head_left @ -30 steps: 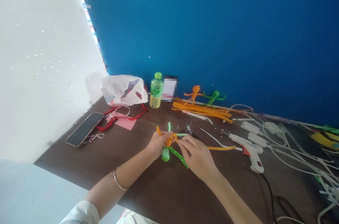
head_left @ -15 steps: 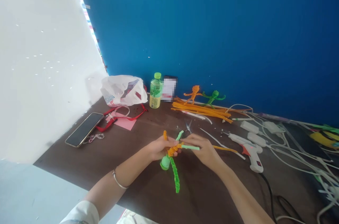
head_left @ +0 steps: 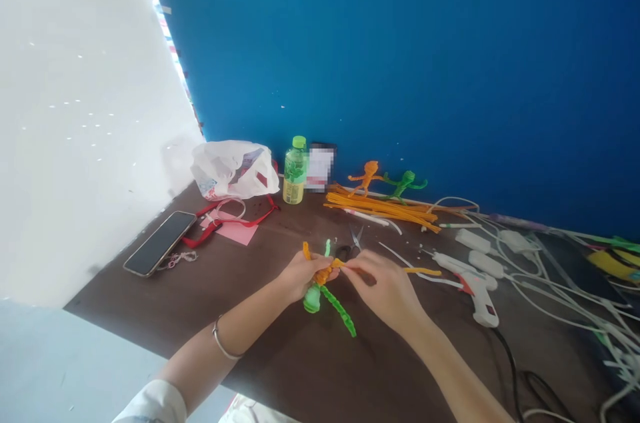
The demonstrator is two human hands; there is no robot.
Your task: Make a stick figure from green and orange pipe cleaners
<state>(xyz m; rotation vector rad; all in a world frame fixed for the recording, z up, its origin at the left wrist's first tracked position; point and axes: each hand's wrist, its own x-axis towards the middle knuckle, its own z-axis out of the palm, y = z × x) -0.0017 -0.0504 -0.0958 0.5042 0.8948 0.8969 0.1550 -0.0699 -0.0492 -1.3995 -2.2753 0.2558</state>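
Observation:
My left hand (head_left: 303,276) is closed around the body of a small pipe-cleaner figure, wrapped in orange at its middle (head_left: 324,274). The figure's round pale green head (head_left: 312,299) hangs below my fingers, and a bright green limb (head_left: 340,311) slants down to the right. Above the fingers stick up an orange tip (head_left: 307,250) and a pale green tip (head_left: 327,248). My right hand (head_left: 384,286) pinches an orange pipe cleaner (head_left: 423,271) close to the figure; its free end points right, past the knuckles.
Scissors (head_left: 356,238) lie just behind my hands. A glue gun (head_left: 475,286) with cables is at right. Behind are orange pipe cleaners (head_left: 385,208), an orange figure (head_left: 370,176), a green figure (head_left: 406,184), a bottle (head_left: 295,173) and a plastic bag (head_left: 233,170). A phone (head_left: 160,243) lies left.
The bright green limb has swung up to the right. The pale green piece by my right fingers is no longer visible there. My right hand has shifted slightly, and the orange free end sits higher.

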